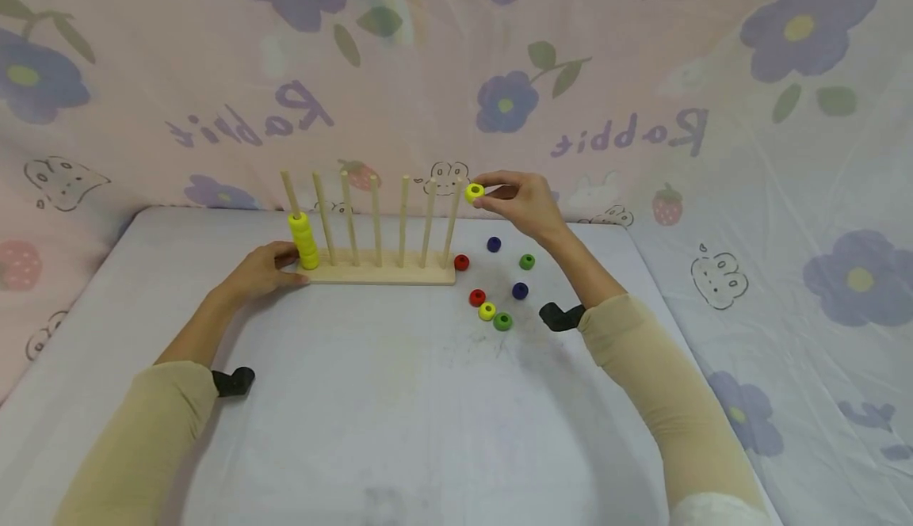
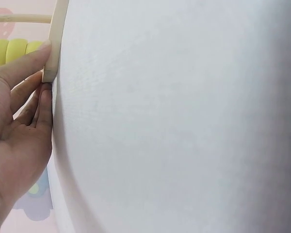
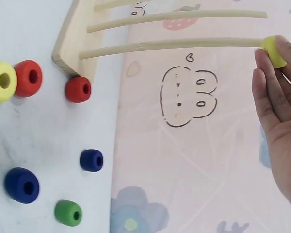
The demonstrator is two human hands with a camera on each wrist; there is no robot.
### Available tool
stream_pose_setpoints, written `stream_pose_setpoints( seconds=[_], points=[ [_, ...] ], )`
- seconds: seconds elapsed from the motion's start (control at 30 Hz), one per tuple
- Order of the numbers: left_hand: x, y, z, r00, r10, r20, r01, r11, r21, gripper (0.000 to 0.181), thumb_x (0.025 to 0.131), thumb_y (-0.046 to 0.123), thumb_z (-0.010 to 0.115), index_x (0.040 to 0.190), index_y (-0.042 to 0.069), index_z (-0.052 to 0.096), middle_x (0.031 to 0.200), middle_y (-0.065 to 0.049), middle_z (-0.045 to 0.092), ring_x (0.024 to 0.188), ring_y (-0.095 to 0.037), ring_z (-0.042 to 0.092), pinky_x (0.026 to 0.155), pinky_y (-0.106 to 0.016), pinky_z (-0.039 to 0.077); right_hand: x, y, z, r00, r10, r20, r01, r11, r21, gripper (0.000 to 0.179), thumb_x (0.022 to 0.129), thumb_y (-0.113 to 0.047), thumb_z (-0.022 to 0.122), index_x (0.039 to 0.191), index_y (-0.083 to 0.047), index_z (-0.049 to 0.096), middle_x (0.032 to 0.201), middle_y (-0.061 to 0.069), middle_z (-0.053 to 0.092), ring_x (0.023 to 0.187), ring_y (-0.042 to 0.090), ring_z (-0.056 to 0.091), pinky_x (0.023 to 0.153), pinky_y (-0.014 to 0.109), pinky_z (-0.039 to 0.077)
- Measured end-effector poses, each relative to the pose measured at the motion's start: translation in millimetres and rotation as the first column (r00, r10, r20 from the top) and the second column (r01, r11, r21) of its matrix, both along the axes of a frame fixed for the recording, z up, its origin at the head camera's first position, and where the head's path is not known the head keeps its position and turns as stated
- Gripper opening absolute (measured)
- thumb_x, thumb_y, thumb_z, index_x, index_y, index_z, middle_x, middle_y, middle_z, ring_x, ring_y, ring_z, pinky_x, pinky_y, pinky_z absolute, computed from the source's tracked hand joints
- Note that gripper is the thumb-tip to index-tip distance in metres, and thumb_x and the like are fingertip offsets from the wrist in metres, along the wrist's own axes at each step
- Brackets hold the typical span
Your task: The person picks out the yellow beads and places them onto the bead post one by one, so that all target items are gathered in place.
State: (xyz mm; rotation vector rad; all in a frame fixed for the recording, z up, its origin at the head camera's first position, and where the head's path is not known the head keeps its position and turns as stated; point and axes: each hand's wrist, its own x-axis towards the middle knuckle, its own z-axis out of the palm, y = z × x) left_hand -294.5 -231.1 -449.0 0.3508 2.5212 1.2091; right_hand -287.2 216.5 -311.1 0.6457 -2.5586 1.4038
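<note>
A wooden peg rack [image 1: 385, 274] with a row of upright pegs stands toward the back of the table. My left hand [image 1: 258, 274] grips the left end of its base, the thumb on top in the left wrist view. Several yellow beads [image 1: 304, 242] are stacked on the leftmost peg. High at the rack's other end, my right hand [image 1: 524, 203] pinches a yellow bead [image 3: 273, 52] between thumb and fingers. That bead is beside the tip of the rightmost peg [image 1: 452, 225]; whether the peg enters its hole I cannot tell.
Loose beads lie right of the rack: a red one [image 1: 462, 262] by the base corner, a blue one [image 3: 91, 160], a green one [image 1: 527, 261] and several others nearer the front. Behind the table hangs a patterned cloth [image 1: 399, 98].
</note>
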Motion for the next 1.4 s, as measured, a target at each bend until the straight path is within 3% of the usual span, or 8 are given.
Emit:
stream_pose_setpoints(
  seconds=[0.2, 0.53, 0.7, 0.97, 1.4],
  points=[
    [-0.2, -0.2, 1.2, 1.0, 0.007, -0.01, -0.007, 1.0, -0.008, 0.078, 0.089, 0.02, 0.076, 0.147, -0.01, 0.034, 0.152, -0.03, 0.033, 0.14, -0.044, 0.035, 0.117, -0.053, 0.029, -6.1, -5, 15.4, 0.998, 0.03, -0.06, -0.029, 1.0, 0.009, 0.03, 0.086, -0.014, 0.08, 0.114, -0.006, 0.074, 0.11, 0.007, 0.074, 0.089, 0.017, 0.073, 0.082, 0.027, 0.059],
    [-0.2, -2.4, 3.5, 1.0, 0.012, -0.02, -0.012, 1.0, -0.029, 0.077, 0.09, 0.018, 0.075, 0.147, -0.011, 0.034, 0.152, -0.03, 0.034, 0.139, -0.045, 0.035, 0.117, -0.054, 0.028, -7.5, -29, 40.5, 0.995, 0.058, -0.075, -0.059, 0.998, -0.005, 0.03, 0.086, -0.01, 0.078, 0.115, -0.005, 0.073, 0.11, 0.011, 0.074, 0.09, 0.019, 0.072, 0.083, 0.027, 0.059],
    [2.4, -3.6, 3.6, 1.0, 0.017, -0.008, -0.017, 0.999, -0.038, 0.078, 0.09, 0.02, 0.076, 0.148, -0.01, 0.033, 0.152, -0.031, 0.034, 0.14, -0.045, 0.034, 0.117, -0.055, 0.027, -11.8, -44, 45.3, 0.991, 0.102, -0.083, -0.104, 0.994, -0.02, 0.029, 0.086, -0.009, 0.078, 0.115, -0.004, 0.074, 0.108, 0.01, 0.074, 0.091, 0.019, 0.072, 0.078, 0.028, 0.059],
    [4.1, -4.0, 3.6, 1.0, 0.021, -0.006, -0.021, 1.0, -0.022, 0.079, 0.088, 0.02, 0.077, 0.147, -0.011, 0.034, 0.151, -0.031, 0.034, 0.138, -0.045, 0.036, 0.117, -0.054, 0.029, -17.7, -68, 51.3, 0.982, 0.182, -0.056, -0.183, 0.983, -0.016, 0.029, 0.088, -0.017, 0.078, 0.116, -0.009, 0.074, 0.109, 0.002, 0.074, 0.092, 0.014, 0.071, 0.082, 0.03, 0.059],
    [3.7, 0.9, 0.0, 1.0, 0.022, -0.015, -0.022, 1.0, -0.002, 0.075, 0.089, 0.016, 0.076, 0.146, -0.01, 0.037, 0.151, -0.03, 0.036, 0.139, -0.044, 0.037, 0.117, -0.053, 0.029, -30.9, -103, 54.8, 0.969, 0.245, -0.017, -0.245, 0.969, -0.032, 0.028, 0.087, -0.013, 0.078, 0.113, -0.007, 0.075, 0.104, 0.005, 0.075, 0.09, 0.014, 0.072, 0.08, 0.029, 0.059]
  ],
)
